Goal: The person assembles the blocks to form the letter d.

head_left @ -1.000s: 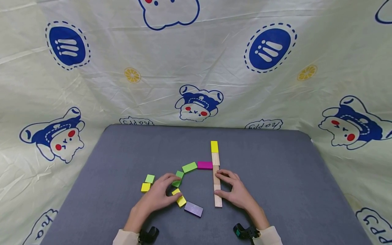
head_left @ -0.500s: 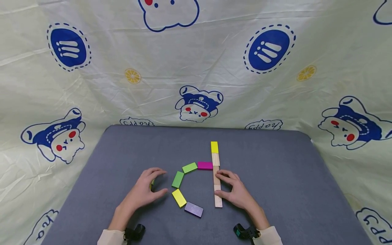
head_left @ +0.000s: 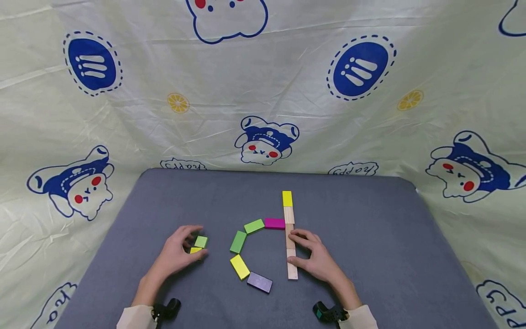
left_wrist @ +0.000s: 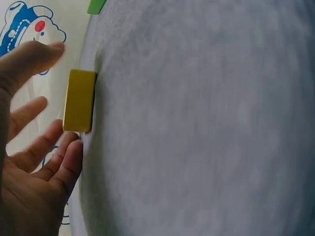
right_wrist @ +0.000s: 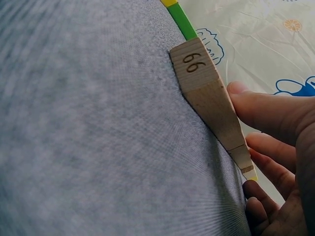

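Observation:
My left hand (head_left: 176,251) is spread around a small green block (head_left: 201,241) and a yellow block (head_left: 196,250), which its thumb partly covers. In the left wrist view the thumb stands apart from a yellow block (left_wrist: 79,101), and the fingertips are close to its lower end. My right hand (head_left: 314,253) rests along the right side of a straight column of plain wooden blocks (head_left: 289,236), thumb and fingertips against it. The right wrist view shows the near end of a wooden block (right_wrist: 197,66) stamped with a two-digit number.
A yellow block (head_left: 287,198) tops the column. Curving left from it are a magenta block (head_left: 274,224), a light green block (head_left: 254,226), a green block (head_left: 238,242), a yellow block (head_left: 240,267) and a purple block (head_left: 260,282). All lie on the grey table (head_left: 370,219).
My left hand has let go of the curve's yellow and green blocks and moved left to the two separate blocks. The right hand has stayed beside the wooden column.

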`<state>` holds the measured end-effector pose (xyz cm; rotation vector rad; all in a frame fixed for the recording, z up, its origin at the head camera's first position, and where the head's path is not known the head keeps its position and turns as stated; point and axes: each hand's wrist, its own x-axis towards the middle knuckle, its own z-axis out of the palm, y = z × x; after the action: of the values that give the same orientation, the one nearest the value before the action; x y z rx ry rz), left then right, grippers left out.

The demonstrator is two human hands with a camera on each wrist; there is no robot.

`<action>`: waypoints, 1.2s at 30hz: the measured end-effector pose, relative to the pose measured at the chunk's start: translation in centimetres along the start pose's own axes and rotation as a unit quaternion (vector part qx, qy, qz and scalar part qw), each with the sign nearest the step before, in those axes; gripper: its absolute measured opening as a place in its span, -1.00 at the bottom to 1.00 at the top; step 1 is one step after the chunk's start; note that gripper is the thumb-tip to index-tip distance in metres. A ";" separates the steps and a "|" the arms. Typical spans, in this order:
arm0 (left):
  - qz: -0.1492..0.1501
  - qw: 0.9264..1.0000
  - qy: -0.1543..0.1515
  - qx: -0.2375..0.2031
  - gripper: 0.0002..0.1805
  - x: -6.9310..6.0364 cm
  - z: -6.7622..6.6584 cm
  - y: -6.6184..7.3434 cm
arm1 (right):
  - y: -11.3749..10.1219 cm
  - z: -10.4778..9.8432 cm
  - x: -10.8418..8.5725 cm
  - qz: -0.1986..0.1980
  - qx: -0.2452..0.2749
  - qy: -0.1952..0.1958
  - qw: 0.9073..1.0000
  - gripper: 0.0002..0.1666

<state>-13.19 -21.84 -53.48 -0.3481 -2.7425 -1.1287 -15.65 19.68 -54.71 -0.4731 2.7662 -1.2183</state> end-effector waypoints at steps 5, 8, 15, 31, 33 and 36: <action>-0.021 1.000 -0.006 0.004 -0.39 -0.1 0.4 -0.1 | 0.0 0.1 0.0 0.001 0.001 0.000 1.000 -0.21; -0.021 1.000 -0.004 0.004 -0.44 -0.1 0.5 0.1 | 0.0 0.0 0.0 0.003 0.002 0.000 1.000 -0.21; -0.022 1.000 -0.002 0.010 -0.63 0.0 0.5 0.4 | -0.1 0.0 0.0 0.001 0.005 0.001 1.000 -0.21; -0.012 1.000 0.003 -0.002 -0.74 0.4 0.3 0.7 | -0.2 0.1 -0.1 -0.002 0.007 0.002 1.000 -0.22; -0.006 1.000 0.007 -0.004 -0.73 0.5 0.2 1.0 | -0.2 0.1 -0.1 -0.002 0.008 0.002 1.000 -0.22; 0.007 1.000 0.012 -0.003 -0.71 0.5 0.0 1.4 | -0.1 0.0 -0.1 -0.004 0.010 0.002 1.000 -0.22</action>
<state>-13.33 -20.78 -52.43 -0.3509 -2.7124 -1.1313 -15.54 19.58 -54.65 -0.4808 2.7558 -1.2483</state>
